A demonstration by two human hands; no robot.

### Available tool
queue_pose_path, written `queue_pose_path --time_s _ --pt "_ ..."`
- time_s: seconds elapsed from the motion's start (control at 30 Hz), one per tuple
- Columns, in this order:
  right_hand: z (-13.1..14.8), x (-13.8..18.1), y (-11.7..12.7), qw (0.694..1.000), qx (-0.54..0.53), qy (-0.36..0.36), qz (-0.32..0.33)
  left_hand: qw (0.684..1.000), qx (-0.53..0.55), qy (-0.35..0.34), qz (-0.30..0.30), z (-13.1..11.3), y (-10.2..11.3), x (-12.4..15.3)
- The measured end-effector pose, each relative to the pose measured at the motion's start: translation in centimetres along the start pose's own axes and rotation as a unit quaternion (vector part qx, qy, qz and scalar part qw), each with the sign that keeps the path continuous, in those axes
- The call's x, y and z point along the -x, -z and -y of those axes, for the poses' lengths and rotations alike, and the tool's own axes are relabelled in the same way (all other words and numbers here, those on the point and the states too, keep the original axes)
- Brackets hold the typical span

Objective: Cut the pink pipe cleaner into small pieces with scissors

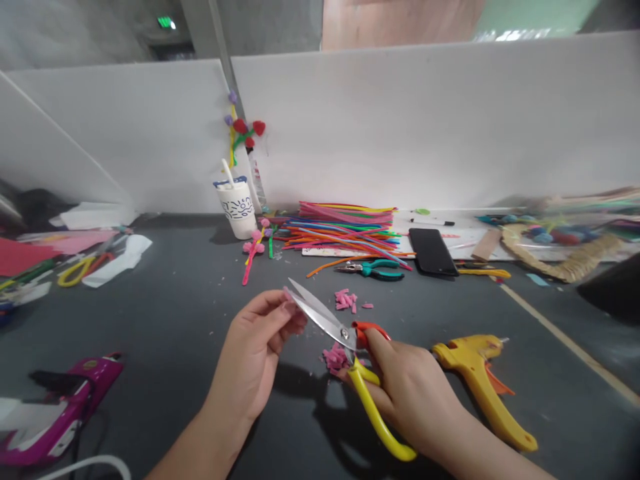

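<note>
My right hand (410, 393) grips a pair of scissors (340, 333) by their yellow and orange handles, the steel blades nearly closed and pointing up and left. The blade tips meet a small pink piece (289, 295) that my left hand (257, 347) pinches between thumb and fingers. Cut pink bits (336, 358) lie on the dark grey table (190, 293) under the scissors. More pink bits (346, 300) lie just beyond the blades.
A yellow glue gun (483, 383) lies right of my right hand, and a magenta glue gun (60, 407) at lower left. Behind are a pile of coloured pipe cleaners (345, 230), green-handled pliers (375, 269), a black phone (433, 251), a white cup (237, 207) and a pink pipe-cleaner flower (254, 250).
</note>
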State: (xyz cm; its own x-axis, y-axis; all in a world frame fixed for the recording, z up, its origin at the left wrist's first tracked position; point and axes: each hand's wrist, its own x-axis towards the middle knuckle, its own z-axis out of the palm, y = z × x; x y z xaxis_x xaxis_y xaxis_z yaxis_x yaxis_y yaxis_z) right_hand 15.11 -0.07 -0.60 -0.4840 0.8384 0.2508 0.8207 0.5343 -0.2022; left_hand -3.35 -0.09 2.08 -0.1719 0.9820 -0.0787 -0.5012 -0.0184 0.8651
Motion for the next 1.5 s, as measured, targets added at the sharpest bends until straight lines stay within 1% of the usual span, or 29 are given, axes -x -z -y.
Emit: queue_pose_path --time_s 0.17,0.47,0.67,0.97,1.17,1.4,1.5 --pt "0.15 0.01 -0.05 0.999 0.018 0.023 -0.02 1.0 0.007 0.005 0.025 0.01 -0.24 0.27" --pt "0.05 0.02 -0.42 0.998 0.036 0.036 -0.035 0.999 0.013 -0.009 0.041 0.18 -0.15 0.39" --pt "0.0 0.15 -0.5 0.997 0.047 0.041 -0.051 0.999 0.009 -0.007 0.035 0.2 -0.24 0.18" --pt "0.07 0.14 -0.48 0.997 0.051 0.038 -0.041 0.999 0.016 -0.003 0.035 0.18 -0.21 0.33" --pt "0.11 0.35 -0.6 0.998 0.051 0.027 -0.024 0.999 0.028 0.0 0.024 0.24 -0.22 0.2" --pt "0.16 0.22 -0.53 0.998 0.04 0.032 -0.036 0.999 0.03 0.007 0.014 0.29 -0.13 0.31" --pt "0.17 0.26 -0.43 0.999 0.042 0.021 -0.027 1.0 0.027 0.006 0.014 0.24 -0.13 0.29"
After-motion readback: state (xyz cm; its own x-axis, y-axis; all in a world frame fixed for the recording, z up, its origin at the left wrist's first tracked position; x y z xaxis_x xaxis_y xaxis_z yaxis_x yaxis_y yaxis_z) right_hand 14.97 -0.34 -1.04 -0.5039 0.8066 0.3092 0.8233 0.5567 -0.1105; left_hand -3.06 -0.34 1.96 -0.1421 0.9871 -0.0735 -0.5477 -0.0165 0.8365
